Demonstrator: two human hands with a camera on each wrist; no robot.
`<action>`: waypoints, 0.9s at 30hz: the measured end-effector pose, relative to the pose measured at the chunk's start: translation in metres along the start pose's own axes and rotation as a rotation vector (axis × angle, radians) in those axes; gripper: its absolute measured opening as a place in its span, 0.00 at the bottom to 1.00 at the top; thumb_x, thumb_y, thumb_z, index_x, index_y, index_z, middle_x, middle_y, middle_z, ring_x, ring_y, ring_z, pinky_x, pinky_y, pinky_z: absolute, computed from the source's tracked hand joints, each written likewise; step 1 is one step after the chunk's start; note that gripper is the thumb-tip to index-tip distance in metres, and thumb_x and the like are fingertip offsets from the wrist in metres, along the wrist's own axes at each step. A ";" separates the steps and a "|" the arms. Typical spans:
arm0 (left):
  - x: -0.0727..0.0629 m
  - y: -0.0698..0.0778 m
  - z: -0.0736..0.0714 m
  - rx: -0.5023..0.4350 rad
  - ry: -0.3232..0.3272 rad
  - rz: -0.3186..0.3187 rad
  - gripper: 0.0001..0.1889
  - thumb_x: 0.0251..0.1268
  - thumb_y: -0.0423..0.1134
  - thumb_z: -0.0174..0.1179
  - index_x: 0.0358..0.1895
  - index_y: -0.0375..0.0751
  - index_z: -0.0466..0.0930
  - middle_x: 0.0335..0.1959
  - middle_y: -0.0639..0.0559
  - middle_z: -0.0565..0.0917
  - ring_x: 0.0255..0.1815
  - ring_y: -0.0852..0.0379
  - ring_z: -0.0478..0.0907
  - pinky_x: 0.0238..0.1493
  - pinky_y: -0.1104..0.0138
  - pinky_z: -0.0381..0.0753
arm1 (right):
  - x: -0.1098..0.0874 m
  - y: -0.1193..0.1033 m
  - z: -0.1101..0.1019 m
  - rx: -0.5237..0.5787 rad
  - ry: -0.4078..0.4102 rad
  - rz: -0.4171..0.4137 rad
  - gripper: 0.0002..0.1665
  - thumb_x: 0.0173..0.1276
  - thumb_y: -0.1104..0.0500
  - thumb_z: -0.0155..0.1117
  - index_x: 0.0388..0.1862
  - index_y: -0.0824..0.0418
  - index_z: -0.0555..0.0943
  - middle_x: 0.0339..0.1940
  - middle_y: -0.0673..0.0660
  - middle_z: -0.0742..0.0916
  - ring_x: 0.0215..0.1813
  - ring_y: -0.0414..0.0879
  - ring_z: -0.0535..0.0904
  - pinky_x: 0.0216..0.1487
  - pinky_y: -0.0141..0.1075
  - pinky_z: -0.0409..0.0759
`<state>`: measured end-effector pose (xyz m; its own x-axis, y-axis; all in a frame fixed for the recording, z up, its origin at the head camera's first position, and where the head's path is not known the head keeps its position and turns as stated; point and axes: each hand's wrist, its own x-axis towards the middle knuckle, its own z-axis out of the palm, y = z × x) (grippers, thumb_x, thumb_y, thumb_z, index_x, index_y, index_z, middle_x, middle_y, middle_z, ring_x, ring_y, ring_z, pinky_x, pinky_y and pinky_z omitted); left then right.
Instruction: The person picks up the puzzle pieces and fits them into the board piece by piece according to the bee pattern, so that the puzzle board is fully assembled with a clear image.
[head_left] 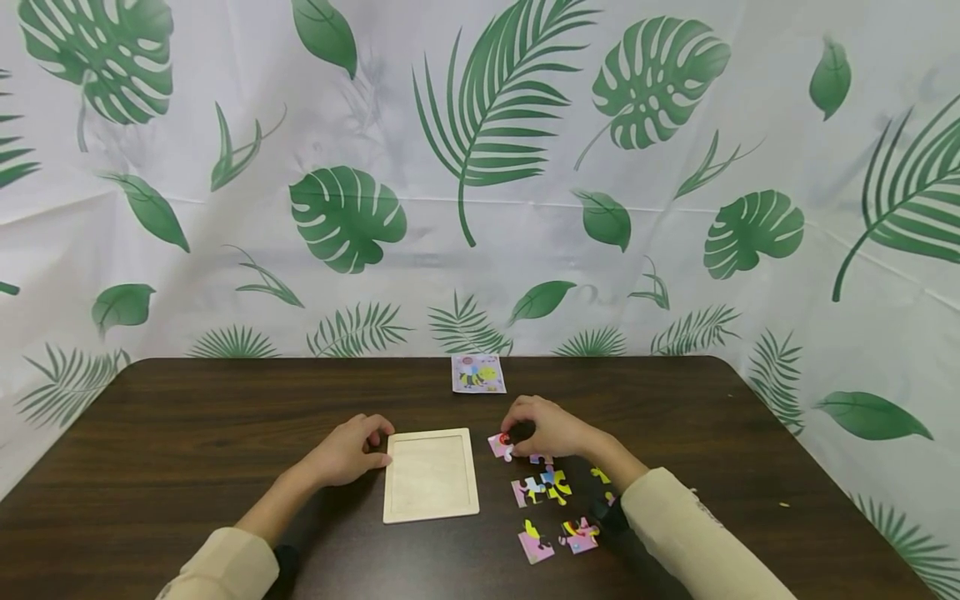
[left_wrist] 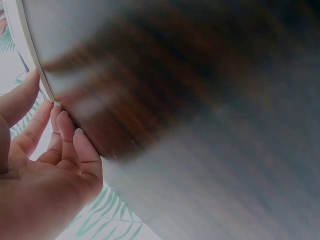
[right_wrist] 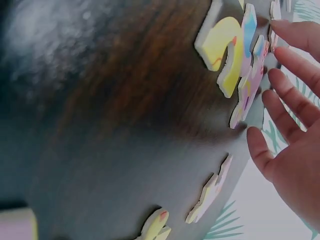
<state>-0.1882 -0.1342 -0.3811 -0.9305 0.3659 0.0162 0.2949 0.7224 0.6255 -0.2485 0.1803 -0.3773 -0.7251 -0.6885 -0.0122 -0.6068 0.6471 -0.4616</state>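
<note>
A pale wooden puzzle tray (head_left: 431, 475) with a raised rim lies on the dark table. My left hand (head_left: 347, 450) touches its left side with thumb and index finger; in the left wrist view the index fingertip is right at a corner, other fingers loosely bent. To the right of the tray, my right hand (head_left: 551, 429) pinches a pink jigsaw piece (head_left: 496, 447) with a red spot between thumb and index finger, low over the table. Its other fingers spread behind, near a joined yellow-and-blue cluster of pieces (right_wrist: 230, 55).
Several loose jigsaw pieces lie right of the tray, among them a pink corner piece (head_left: 536, 547) and a red-and-pink piece (head_left: 581, 536). Yellow pieces (head_left: 601, 476) sit partly under the right forearm. A bee picture card (head_left: 478, 375) lies at the table's back edge, before a leaf-print curtain (head_left: 480, 275).
</note>
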 end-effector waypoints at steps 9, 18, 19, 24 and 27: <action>0.001 -0.002 0.001 0.010 -0.004 0.017 0.16 0.53 0.32 0.65 0.45 0.37 0.73 0.31 0.49 0.70 0.30 0.54 0.67 0.33 0.62 0.67 | 0.003 0.000 0.001 -0.034 0.006 0.008 0.11 0.50 0.58 0.69 0.34 0.53 0.80 0.39 0.46 0.77 0.45 0.46 0.69 0.47 0.51 0.61; 0.000 0.000 0.000 0.010 -0.004 0.020 0.16 0.53 0.32 0.65 0.45 0.37 0.73 0.31 0.49 0.70 0.30 0.54 0.67 0.34 0.61 0.68 | 0.003 0.000 0.001 -0.030 0.001 0.016 0.10 0.50 0.57 0.70 0.33 0.53 0.80 0.38 0.45 0.76 0.45 0.45 0.68 0.47 0.52 0.59; 0.000 0.000 0.000 0.009 -0.004 0.020 0.15 0.53 0.32 0.65 0.45 0.37 0.73 0.31 0.49 0.70 0.30 0.54 0.67 0.34 0.61 0.68 | 0.003 0.000 0.001 -0.026 -0.004 0.021 0.11 0.50 0.57 0.70 0.33 0.53 0.80 0.38 0.45 0.76 0.45 0.45 0.67 0.47 0.52 0.59; 0.000 0.001 0.000 0.010 -0.007 0.012 0.15 0.54 0.32 0.64 0.45 0.37 0.73 0.32 0.48 0.70 0.30 0.54 0.67 0.34 0.61 0.68 | 0.004 0.000 0.001 -0.028 -0.016 0.019 0.11 0.49 0.58 0.69 0.33 0.53 0.78 0.36 0.45 0.76 0.44 0.44 0.67 0.45 0.49 0.57; 0.000 0.001 0.000 0.011 -0.008 0.007 0.16 0.54 0.33 0.64 0.45 0.37 0.73 0.32 0.48 0.70 0.30 0.54 0.67 0.34 0.61 0.68 | 0.004 0.000 0.002 -0.031 -0.011 0.007 0.11 0.49 0.59 0.69 0.32 0.54 0.77 0.34 0.45 0.75 0.42 0.43 0.67 0.44 0.47 0.57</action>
<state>-0.1877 -0.1336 -0.3810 -0.9266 0.3758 0.0145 0.3041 0.7261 0.6167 -0.2509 0.1769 -0.3795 -0.7262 -0.6870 -0.0252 -0.6111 0.6619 -0.4340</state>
